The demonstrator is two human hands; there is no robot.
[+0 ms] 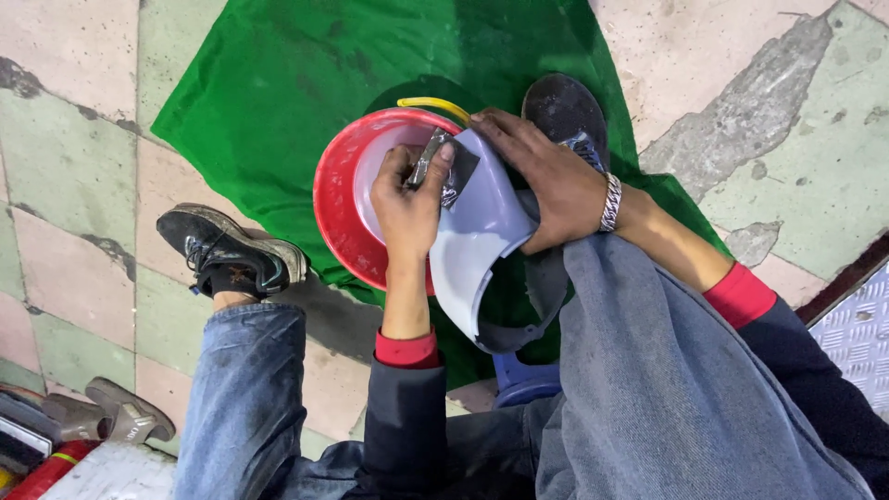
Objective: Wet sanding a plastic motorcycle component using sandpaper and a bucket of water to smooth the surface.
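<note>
My left hand (406, 199) pinches a small dark piece of sandpaper (443, 165) and presses it against the upper part of a curved grey plastic panel (482, 236). My right hand (546, 176), with a metal bracelet at the wrist, grips the panel's top edge and steadies it on my right knee. The panel hangs over a red basin (335, 199) with pale liquid inside. A yellow curved piece (431, 104) shows at the basin's far rim.
A green cloth (278, 83) is spread on the tiled floor under the basin. My left shoe (231, 255) and right shoe (560, 106) flank the basin. I sit on a blue stool (523, 381). Grey sandals (120, 417) lie lower left; a metal tread plate (857, 333) is at right.
</note>
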